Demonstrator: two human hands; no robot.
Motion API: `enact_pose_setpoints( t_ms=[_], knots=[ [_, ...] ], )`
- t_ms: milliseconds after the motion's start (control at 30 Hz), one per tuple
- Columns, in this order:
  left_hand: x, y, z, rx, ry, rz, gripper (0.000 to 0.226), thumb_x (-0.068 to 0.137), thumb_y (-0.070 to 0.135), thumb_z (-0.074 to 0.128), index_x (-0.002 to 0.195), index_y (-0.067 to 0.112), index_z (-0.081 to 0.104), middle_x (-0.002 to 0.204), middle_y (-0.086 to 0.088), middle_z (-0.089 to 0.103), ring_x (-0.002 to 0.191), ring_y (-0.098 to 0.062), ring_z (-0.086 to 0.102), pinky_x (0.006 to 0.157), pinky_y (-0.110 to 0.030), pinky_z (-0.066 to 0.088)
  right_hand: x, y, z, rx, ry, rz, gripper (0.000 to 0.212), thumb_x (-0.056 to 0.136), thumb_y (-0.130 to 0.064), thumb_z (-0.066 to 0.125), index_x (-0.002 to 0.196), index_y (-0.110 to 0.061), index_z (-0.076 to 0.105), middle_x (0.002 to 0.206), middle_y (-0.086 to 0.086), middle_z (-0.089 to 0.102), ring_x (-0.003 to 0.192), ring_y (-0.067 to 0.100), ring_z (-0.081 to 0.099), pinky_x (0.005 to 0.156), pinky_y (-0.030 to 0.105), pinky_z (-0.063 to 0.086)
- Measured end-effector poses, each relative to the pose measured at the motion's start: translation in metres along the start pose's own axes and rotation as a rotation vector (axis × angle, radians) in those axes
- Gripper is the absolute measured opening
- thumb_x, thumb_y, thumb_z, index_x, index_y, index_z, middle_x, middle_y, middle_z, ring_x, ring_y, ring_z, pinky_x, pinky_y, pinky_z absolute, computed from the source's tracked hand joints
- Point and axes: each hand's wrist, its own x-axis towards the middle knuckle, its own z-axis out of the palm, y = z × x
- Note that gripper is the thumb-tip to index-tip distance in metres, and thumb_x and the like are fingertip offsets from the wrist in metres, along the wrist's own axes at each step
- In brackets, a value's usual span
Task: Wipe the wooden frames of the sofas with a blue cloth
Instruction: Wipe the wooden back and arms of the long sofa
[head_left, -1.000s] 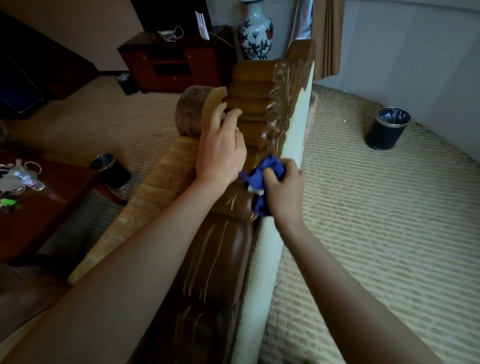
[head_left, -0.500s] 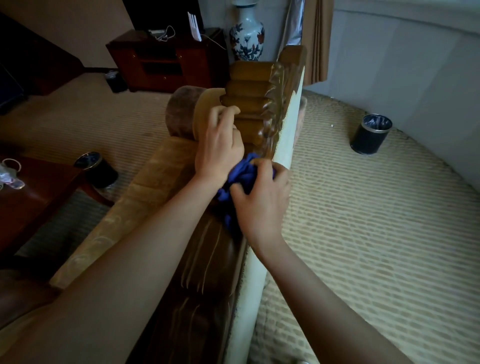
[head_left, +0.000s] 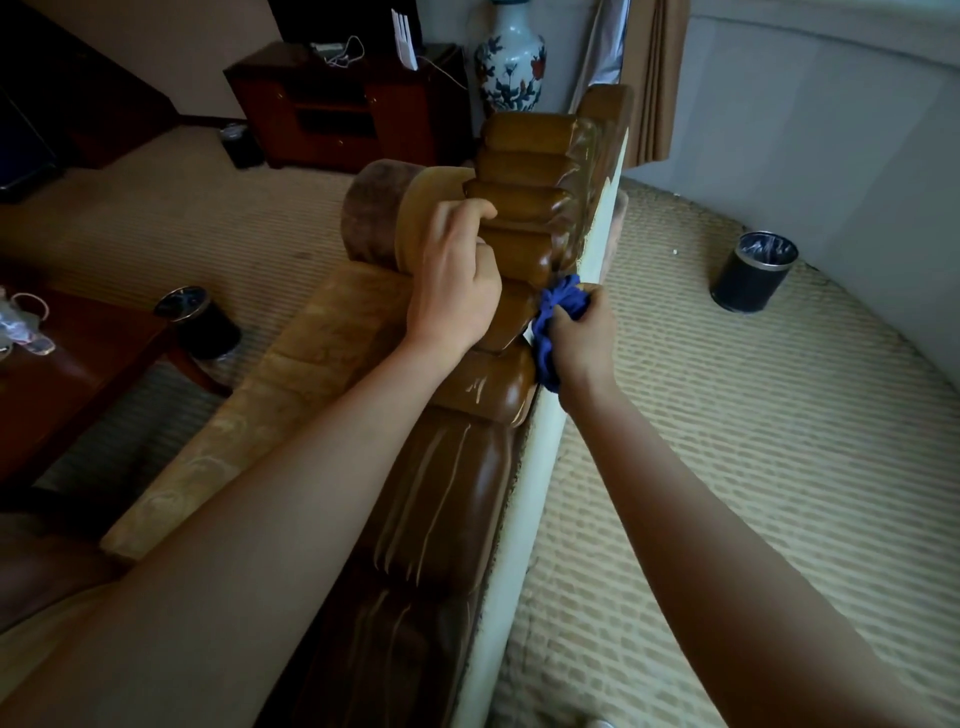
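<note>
1. Head view: right hand (head_left: 582, 340) held the bunched blue cloth (head_left: 558, 319) against the outer edge of the carved wooden frame (head_left: 524, 208), beside the pale back panel (head_left: 535, 467).
2. Left hand (head_left: 452, 283) gripped a carved ridge, fingers curled over it, bracing.
3. Judgement: cloth should be worked into the grooves, following the carving; firm pressure, left hand steadying throughout.
</note>
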Motion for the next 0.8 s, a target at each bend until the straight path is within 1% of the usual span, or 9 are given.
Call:
enact_pose_setpoints(
  t_ms=[133, 233, 333, 400, 500, 567, 633, 700, 800],
  knots=[
    [0.000, -0.001, 0.002, 0.001, 0.009, -0.002, 0.033, 0.086, -0.001, 0.040, 0.114, 0.002, 0.058, 0.116, -0.013, 0.053, 0.100, -0.006, 0.043, 0.083, 0.002, 0.030, -0.031, -0.004, -0.003, -0.002, 0.063, -0.060, 0.025, 0.086, -0.012, 0.052, 0.110, -0.010, 0.048, 0.118, 0.014, 0.046, 0.102, 0.028, 0.048, 0.096, 0.043, 0.041],
    [0.002, -0.002, 0.003, -0.013, 0.028, -0.009, 0.034, 0.085, 0.001, 0.038, 0.112, 0.001, 0.059, 0.113, -0.014, 0.054, 0.099, -0.008, 0.044, 0.083, 0.002, 0.029, -0.066, -0.005, -0.004, -0.065, 0.056, -0.181, 0.030, 0.086, -0.014, 0.054, 0.115, -0.010, 0.048, 0.118, 0.008, 0.040, 0.109, 0.024, 0.041, 0.097, 0.034, 0.036],
    [0.002, -0.001, 0.003, -0.041, 0.025, -0.013, 0.035, 0.083, 0.003, 0.037, 0.109, 0.000, 0.060, 0.110, -0.013, 0.055, 0.099, -0.009, 0.046, 0.084, -0.002, 0.031, -0.095, 0.000, 0.001, -0.244, 0.105, -0.370, 0.039, 0.080, -0.015, 0.061, 0.118, -0.011, 0.051, 0.128, 0.013, 0.041, 0.114, 0.027, 0.040, 0.095, 0.028, 0.029],
    [0.002, -0.002, 0.001, -0.088, 0.021, -0.041, 0.032, 0.084, 0.001, 0.038, 0.106, 0.000, 0.061, 0.107, -0.008, 0.054, 0.100, -0.010, 0.047, 0.086, -0.003, 0.032, -0.099, -0.001, 0.002, -0.292, 0.124, -0.415, 0.039, 0.080, -0.016, 0.062, 0.117, -0.012, 0.052, 0.130, 0.012, 0.040, 0.116, 0.028, 0.039, 0.091, 0.025, 0.026],
    [-0.002, 0.001, -0.009, -0.246, 0.092, -0.222, 0.027, 0.087, -0.003, 0.040, 0.100, 0.006, 0.062, 0.102, 0.001, 0.054, 0.096, -0.009, 0.050, 0.084, -0.012, 0.039, -0.084, -0.003, -0.003, -0.253, 0.049, -0.427, 0.033, 0.083, -0.020, 0.057, 0.114, -0.013, 0.052, 0.125, 0.010, 0.043, 0.112, 0.025, 0.041, 0.090, 0.025, 0.028],
    [-0.012, 0.002, -0.019, -0.299, 0.142, -0.360, 0.027, 0.089, -0.003, 0.041, 0.102, 0.008, 0.061, 0.105, -0.003, 0.058, 0.094, -0.009, 0.050, 0.080, -0.012, 0.040, -0.064, 0.002, -0.009, -0.160, -0.023, -0.382, 0.026, 0.083, -0.022, 0.050, 0.108, -0.015, 0.051, 0.118, 0.011, 0.046, 0.109, 0.025, 0.044, 0.095, 0.034, 0.036],
    [-0.030, -0.003, -0.030, -0.288, 0.103, -0.505, 0.029, 0.092, 0.002, 0.040, 0.113, 0.011, 0.057, 0.110, -0.002, 0.054, 0.094, -0.010, 0.049, 0.080, -0.017, 0.038, -0.047, 0.006, -0.015, -0.070, -0.044, -0.268, 0.021, 0.086, -0.021, 0.045, 0.105, -0.014, 0.048, 0.114, 0.013, 0.048, 0.111, 0.028, 0.046, 0.097, 0.042, 0.039],
    [-0.047, -0.011, -0.039, -0.314, 0.062, -0.673, 0.028, 0.095, 0.009, 0.038, 0.119, 0.015, 0.052, 0.105, 0.004, 0.049, 0.092, -0.010, 0.047, 0.080, -0.024, 0.038, -0.047, 0.012, -0.017, -0.067, -0.046, -0.226, 0.022, 0.094, -0.017, 0.044, 0.114, -0.010, 0.047, 0.119, 0.012, 0.045, 0.117, 0.026, 0.042, 0.101, 0.037, 0.035],
    [-0.062, -0.023, -0.044, -0.445, 0.134, -0.852, 0.022, 0.095, 0.012, 0.038, 0.113, 0.019, 0.050, 0.099, 0.004, 0.050, 0.091, -0.012, 0.049, 0.078, -0.026, 0.036, -0.089, 0.029, -0.012, -0.021, 0.012, -0.359, 0.025, 0.093, -0.020, 0.045, 0.116, -0.012, 0.046, 0.124, 0.010, 0.042, 0.118, 0.016, 0.037, 0.105, 0.029, 0.029]
  ],
)
